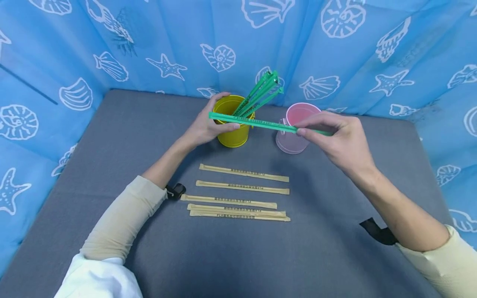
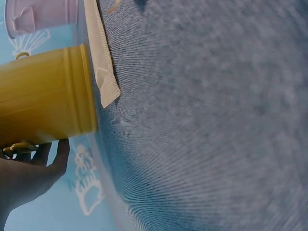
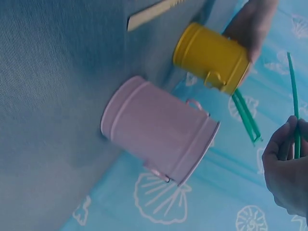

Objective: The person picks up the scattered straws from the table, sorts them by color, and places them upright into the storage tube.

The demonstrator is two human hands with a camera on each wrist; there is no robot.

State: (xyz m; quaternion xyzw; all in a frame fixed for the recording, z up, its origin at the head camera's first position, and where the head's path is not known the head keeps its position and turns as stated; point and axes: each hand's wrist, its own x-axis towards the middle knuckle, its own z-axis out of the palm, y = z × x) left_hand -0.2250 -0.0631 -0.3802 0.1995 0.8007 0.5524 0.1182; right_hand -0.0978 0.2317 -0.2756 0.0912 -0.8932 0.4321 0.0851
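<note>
From my remote station, I see the right hand (image 1: 344,142) pinch one end of a green wrapped straw (image 1: 261,122), held level above the grey table (image 1: 335,248) in front of the yellow bucket (image 1: 232,132) and pink bucket (image 1: 294,142). The left hand (image 1: 206,126) curls at the yellow bucket, thumb beneath the straw's far end. Five tan wrapped straws (image 1: 242,188) lie nearer me.
</note>
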